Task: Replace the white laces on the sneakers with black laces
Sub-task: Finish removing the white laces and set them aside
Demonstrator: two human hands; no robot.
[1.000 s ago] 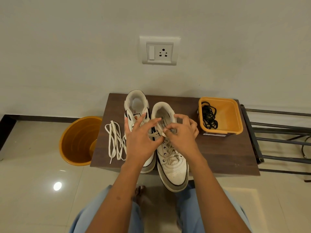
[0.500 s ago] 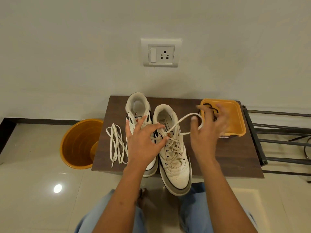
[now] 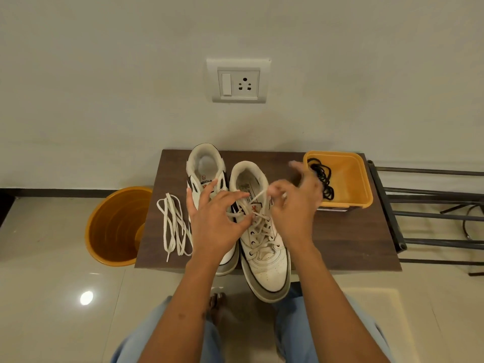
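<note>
Two sneakers [image 3: 264,247] — two hands [image 3: 217,221]

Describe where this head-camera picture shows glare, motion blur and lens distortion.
Head view: a round glare spot shines on the glossy floor tiles at lower left; the right hand is smeared by motion blur, its fingers indistinct, while the left hand and the laced sneaker stay fairly sharp; wide-angle distortion splays the table edges outward toward the viewer; lighting is soft, with faint shadows.

Single head-worn wide-angle view, looking forward and down from above, close over the left hand [image 3: 214,221] and right hand [image 3: 296,208], table [image 3: 345,244] beneath them, wall beyond
</note>
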